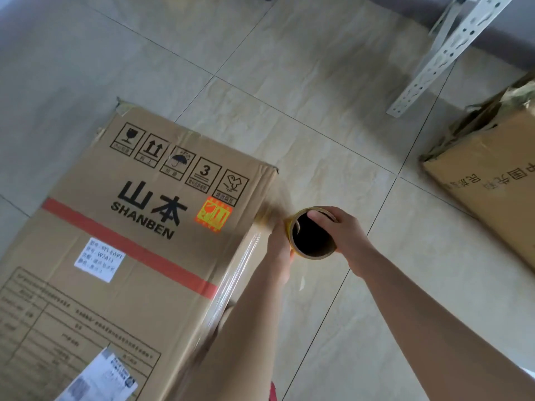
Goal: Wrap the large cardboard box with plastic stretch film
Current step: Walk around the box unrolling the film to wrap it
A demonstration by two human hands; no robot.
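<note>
A floor of glossy beige marbled tiles (289, 96), crossed by thin dark grout lines, is being viewed from above. A large brown cardboard box with a red stripe and black SHANBEN print (139, 241) is being carried by it at the left. A second brown cardboard box with a torn upper edge (492, 175) is being borne at the right, well apart. Farther off, a white perforated metal rail (443, 56) is being supported, tilted, with its lower end on the tiles.

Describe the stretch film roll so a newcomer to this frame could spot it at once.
Start at the large cardboard box printed SHANBEN on the tiled floor. Just off its right edge, the roll stands upright between the left hand and the right hand, which grips its rim. It alone has a dark hollow core and a yellow edge.
</note>
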